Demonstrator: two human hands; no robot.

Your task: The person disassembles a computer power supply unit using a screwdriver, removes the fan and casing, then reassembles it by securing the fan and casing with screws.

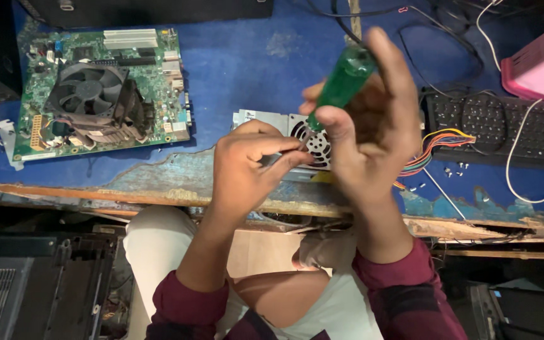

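At the blue table's (253,63) near edge, the right hand (373,132) grips a green-handled screwdriver (341,85) tilted down onto the grey power supply (303,135). The left hand (247,167) pinches closed around the screwdriver's shaft, just above that casing.

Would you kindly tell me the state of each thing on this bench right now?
Green-handled screwdriver: held tilted in the right hand, tip down at the unit.
Grey metal power supply unit: lying on the blue table, steadied by the left hand.
Green motherboard: flat, fan fitted.
Black keyboard: lying flat.
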